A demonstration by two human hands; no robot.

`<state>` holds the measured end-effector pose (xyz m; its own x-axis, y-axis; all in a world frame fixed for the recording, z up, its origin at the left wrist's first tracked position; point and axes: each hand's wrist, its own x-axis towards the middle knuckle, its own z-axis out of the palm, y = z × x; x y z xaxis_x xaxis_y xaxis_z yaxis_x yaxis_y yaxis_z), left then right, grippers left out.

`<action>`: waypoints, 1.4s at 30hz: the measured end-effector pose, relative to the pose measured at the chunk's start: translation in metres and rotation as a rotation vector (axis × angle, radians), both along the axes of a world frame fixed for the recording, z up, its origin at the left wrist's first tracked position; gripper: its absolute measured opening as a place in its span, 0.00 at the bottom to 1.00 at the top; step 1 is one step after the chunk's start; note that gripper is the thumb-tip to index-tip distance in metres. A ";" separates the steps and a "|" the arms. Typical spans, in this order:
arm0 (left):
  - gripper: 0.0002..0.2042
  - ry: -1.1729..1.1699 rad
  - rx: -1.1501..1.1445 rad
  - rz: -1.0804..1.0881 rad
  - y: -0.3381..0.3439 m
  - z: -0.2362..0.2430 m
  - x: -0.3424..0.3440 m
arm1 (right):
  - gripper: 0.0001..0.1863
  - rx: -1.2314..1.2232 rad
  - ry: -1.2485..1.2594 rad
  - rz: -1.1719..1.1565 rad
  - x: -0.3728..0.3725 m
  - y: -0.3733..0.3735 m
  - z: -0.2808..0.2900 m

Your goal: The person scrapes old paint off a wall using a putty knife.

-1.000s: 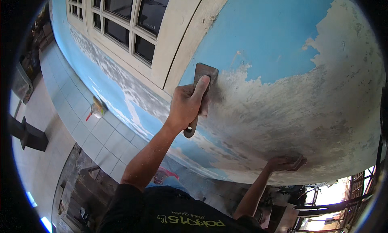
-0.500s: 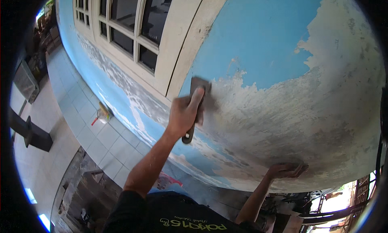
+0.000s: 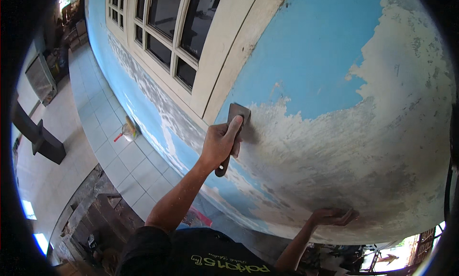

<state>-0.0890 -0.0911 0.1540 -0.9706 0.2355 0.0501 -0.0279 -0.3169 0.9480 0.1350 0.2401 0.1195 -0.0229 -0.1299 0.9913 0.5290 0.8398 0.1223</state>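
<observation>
Head view: scraper [image 3: 238, 111] sits gripped in left hand [image 3: 219, 143].

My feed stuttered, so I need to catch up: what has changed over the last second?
The left hand, holding the scraper, has moved slightly down the wall, nearer the window frame's lower corner. The camera view has shifted too. No grasp was visibly taken or released. The right hand stays low by the wall, and the container stays on the tiles.
</observation>
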 end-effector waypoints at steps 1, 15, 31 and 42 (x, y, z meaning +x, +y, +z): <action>0.28 0.020 -0.028 0.003 -0.003 0.003 0.001 | 0.24 -0.031 -0.014 -0.017 0.005 -0.001 -0.001; 0.29 -0.060 -0.048 0.061 0.002 0.018 0.019 | 0.21 -0.099 0.010 0.013 0.006 -0.009 -0.001; 0.26 -0.024 -0.002 0.075 0.005 0.030 0.011 | 0.19 -0.038 0.016 0.071 0.006 -0.008 0.001; 0.27 -0.058 0.009 0.112 0.017 0.023 0.018 | 0.19 -0.075 0.002 0.134 0.011 0.002 -0.009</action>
<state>-0.0713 -0.0743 0.1771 -0.9921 0.1255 -0.0055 -0.0469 -0.3298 0.9429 0.1461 0.2417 0.1104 -0.0087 -0.0572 0.9983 0.4114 0.9097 0.0557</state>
